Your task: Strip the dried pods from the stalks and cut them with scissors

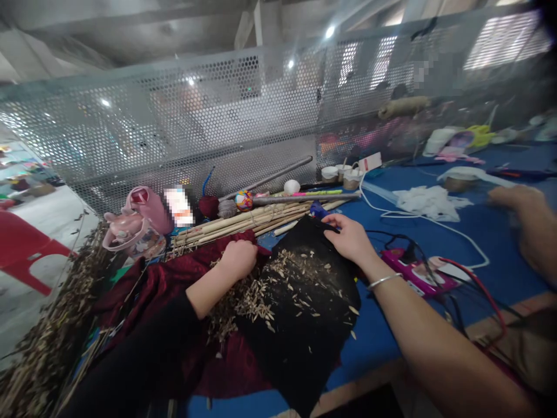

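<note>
Three small cups (pixel 343 172) with pale rims stand at the back of the blue tabletop (pixel 369 377), close to the perforated metal panel (pixel 209 116); thin sticks poke up from them, but their contents are too small to tell. To the left, a pink basket (pixel 141 247) holds a rounded pink object (pixel 124 225), with a pink jug (pixel 153 210) just beside it. Between these and the cups lie a bundle of pale sticks (pixel 243 220), some yarn balls (pixel 209 206) and a white ball (pixel 291 186). The black cloth (pixel 296 342) lies in front of the bundle, partly over the dark red cloth (pixel 226 371), with dried plant pieces (pixel 256 299) scattered across both. The right hand (pixel 350 239) has its fingers closed on the upper edge of the black cloth. The left hand (pixel 240 259) is at the red cloth beside the plant pieces, fingers curled inward; whether they grip anything cannot be told. A magenta power strip (pixel 420 276) and its dark and red wires crowd the space right of the right forearm, and a white cord (pixel 435 223) loops behind, near crumpled white material (pixel 430 202). Dried stems (pixel 47 331) line the left side, and another person's hand (pixel 517 200) reaches in at the far right.
</note>
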`<state>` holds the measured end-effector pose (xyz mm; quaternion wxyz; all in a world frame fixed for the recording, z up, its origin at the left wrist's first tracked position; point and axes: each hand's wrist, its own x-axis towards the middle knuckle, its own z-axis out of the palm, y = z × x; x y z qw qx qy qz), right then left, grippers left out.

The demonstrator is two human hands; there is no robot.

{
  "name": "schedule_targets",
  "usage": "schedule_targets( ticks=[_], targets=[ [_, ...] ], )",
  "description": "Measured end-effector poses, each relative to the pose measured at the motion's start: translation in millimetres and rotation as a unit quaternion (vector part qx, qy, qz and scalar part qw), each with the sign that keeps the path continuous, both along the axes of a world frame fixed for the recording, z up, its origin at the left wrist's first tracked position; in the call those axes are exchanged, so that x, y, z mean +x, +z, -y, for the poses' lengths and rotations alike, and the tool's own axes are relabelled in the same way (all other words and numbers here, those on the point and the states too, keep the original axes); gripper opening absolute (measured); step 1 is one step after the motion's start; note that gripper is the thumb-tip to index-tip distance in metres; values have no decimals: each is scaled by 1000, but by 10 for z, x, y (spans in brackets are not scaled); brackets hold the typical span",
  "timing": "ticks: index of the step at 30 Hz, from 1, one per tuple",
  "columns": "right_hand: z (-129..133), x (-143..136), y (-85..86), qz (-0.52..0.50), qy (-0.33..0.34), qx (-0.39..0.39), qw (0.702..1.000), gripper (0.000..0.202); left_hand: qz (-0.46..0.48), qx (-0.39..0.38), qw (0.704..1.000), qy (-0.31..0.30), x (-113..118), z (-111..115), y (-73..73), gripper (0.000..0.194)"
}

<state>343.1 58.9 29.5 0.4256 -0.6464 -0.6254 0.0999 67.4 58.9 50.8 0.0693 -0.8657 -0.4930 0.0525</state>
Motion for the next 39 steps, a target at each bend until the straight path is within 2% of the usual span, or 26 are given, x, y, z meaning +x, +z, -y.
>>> schedule_targets(
  ticks=[2, 4, 8, 11, 15, 18, 21, 24, 27, 29, 31, 32, 36, 39],
  targets=[
    [5, -15, 0, -14, 3, 0, 1000, 26, 10, 43, 999, 26, -2, 58, 57, 24],
    [7, -37, -8, -19, 13, -7, 1000, 27, 41, 65, 997, 12, 64, 108, 73, 25],
    [5, -40, -10, -8, 7, -8, 1000, 27, 98, -13, 987, -127, 285, 175, -37, 35],
    [9, 9, 25, -11, -26, 6, 1000, 28, 120, -49, 978, -166, 360, 167, -139, 36],
    [19, 59, 53, -13, -54, 35, 998, 29, 157, -21, 978, -135, 277, 34, -150, 38],
    [18, 58, 28, 8, -38, 26, 999, 29, 124, -33, 989, -68, 209, -105, -128, 45],
    [12, 62, 4, 30, -29, 18, 999, 28, 90, -52, 995, -4, 211, -200, -118, 29],
    [20, 83, 22, 26, -45, 29, 998, 29, 100, -34, 994, 13, 244, -208, -59, 23],
    [55, 89, 79, 8, -52, 58, 997, 29, 164, 13, 986, -6, 239, -151, 53, 24],
    [87, 77, 122, -2, -49, 87, 995, 28, 247, 59, 967, -36, 202, -115, 106, 24],
    [113, 66, 151, -7, -48, 107, 993, 28, 308, 87, 946, -46, 146, -107, 114, 23],
    [119, 67, 156, -8, -49, 110, 993, 28, 312, 84, 946, -38, 115, -112, 103, 22],
    [85, 124, 111, 28, -54, 52, 997, 29, 278, 53, 959, 2, 26, -40, 85, 20],
    [47, 155, 79, 95, -55, -28, 994, 29, 303, 81, 950, 6, 37, 366, 165, 28]
  ],
)
